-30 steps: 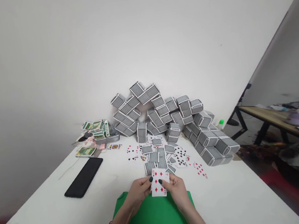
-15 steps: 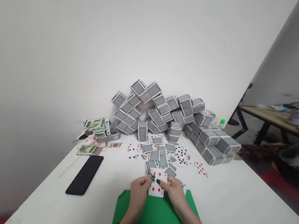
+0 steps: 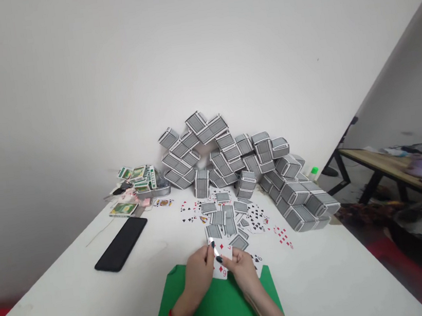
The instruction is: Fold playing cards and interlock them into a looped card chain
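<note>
My left hand [image 3: 200, 271] pinches the left edge of a playing card, with a glare on the card near the thumb. My right hand [image 3: 243, 268] grips the diamond playing cards [image 3: 221, 269] from the right, thumb on top. Both hands are close together above a green sheet [image 3: 219, 312]. Just beyond them lie scattered face-down grey cards [image 3: 217, 218]. A black-suited card [image 3: 258, 265] shows beside my right hand. Behind stands a structure of folded-card blocks [image 3: 229, 153], leaning near the wall.
A black phone [image 3: 121, 245] lies on the white table [image 3: 59, 307] at left, near green card boxes [image 3: 137, 175] and small clutter. Face-up cards [image 3: 257, 219] and red diamond cards [image 3: 282, 236] lie at right. A green-capped bottle [image 3: 314, 171] stands behind the blocks.
My left fingers have shifted slightly left and now bend or tilt a card edge. The held cards have moved slightly left and the black-suited card beside my right hand shows more.
</note>
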Available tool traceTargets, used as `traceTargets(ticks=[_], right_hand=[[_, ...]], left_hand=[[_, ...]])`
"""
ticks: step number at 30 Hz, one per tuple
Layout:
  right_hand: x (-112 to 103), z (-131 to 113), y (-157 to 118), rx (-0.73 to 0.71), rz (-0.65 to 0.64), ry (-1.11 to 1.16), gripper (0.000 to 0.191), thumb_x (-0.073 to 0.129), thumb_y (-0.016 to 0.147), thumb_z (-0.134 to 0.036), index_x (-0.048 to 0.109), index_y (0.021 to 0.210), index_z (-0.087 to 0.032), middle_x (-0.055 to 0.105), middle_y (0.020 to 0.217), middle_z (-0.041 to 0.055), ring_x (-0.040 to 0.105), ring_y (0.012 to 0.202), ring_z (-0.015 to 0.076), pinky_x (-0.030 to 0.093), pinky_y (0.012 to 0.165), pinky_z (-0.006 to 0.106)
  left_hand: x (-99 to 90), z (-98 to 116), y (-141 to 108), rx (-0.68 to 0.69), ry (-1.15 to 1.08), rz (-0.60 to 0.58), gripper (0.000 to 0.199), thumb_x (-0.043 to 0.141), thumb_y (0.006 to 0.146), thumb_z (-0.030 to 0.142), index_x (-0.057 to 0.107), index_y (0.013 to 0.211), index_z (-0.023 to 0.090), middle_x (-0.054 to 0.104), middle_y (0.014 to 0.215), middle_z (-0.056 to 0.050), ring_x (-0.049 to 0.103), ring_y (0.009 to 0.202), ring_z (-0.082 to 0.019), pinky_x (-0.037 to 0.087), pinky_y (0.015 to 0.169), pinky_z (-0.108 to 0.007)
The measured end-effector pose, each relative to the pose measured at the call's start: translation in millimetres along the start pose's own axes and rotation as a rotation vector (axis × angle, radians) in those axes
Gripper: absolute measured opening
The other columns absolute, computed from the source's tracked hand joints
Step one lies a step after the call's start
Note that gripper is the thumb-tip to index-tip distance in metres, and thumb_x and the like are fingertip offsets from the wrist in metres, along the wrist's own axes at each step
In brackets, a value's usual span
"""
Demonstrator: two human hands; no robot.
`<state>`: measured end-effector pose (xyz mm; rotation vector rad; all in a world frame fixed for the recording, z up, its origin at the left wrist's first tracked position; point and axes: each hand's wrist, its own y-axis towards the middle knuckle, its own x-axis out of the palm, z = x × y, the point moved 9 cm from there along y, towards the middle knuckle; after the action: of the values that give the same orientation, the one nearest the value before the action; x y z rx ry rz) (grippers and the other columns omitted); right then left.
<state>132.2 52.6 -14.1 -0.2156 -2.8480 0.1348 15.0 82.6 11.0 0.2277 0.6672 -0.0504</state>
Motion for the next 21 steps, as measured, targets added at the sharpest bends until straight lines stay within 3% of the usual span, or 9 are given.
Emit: traceTargets(ticks=[3, 9, 21], right_hand=[[2, 0, -1, 0.026, -0.022, 0.019, 0.032, 0.073, 0.055, -0.041, 0.063, 0.070, -0.015, 0.063, 0.055, 0.0000, 0.056, 0.049, 0.0159, 0.042, 0.051, 0.026], [16, -12, -5, 0.048, -0.215, 0.069, 0.026, 0.063, 0.068, -0.043, 0.061, 0.071, -0.017, 0.063, 0.061, 0.0003, 0.058, 0.054, 0.0162, 0.046, 0.055, 0.027], [8, -14, -5, 0.027, -0.143, -0.007, 0.031, 0.066, 0.062, -0.048, 0.064, 0.067, -0.017, 0.063, 0.057, 0.0005, 0.059, 0.055, 0.0188, 0.047, 0.059, 0.031]], left_hand=[[-2.4, 0, 1, 0.018, 0.077, 0.016, 0.035, 0.032, 0.082, 0.036, 0.037, 0.052, 0.020, 0.045, 0.046, 0.001, 0.043, 0.045, -0.012, 0.024, 0.047, -0.024], [-13.8, 4, 0, 0.075, 0.117, 0.111, 0.035, 0.029, 0.083, 0.033, 0.036, 0.051, 0.020, 0.042, 0.045, 0.002, 0.042, 0.043, -0.012, 0.025, 0.047, -0.024], [-8.9, 2, 1, 0.079, 0.073, 0.057, 0.022, 0.027, 0.084, 0.031, 0.045, 0.077, 0.021, 0.055, 0.060, 0.000, 0.053, 0.054, -0.016, 0.034, 0.052, -0.024]])
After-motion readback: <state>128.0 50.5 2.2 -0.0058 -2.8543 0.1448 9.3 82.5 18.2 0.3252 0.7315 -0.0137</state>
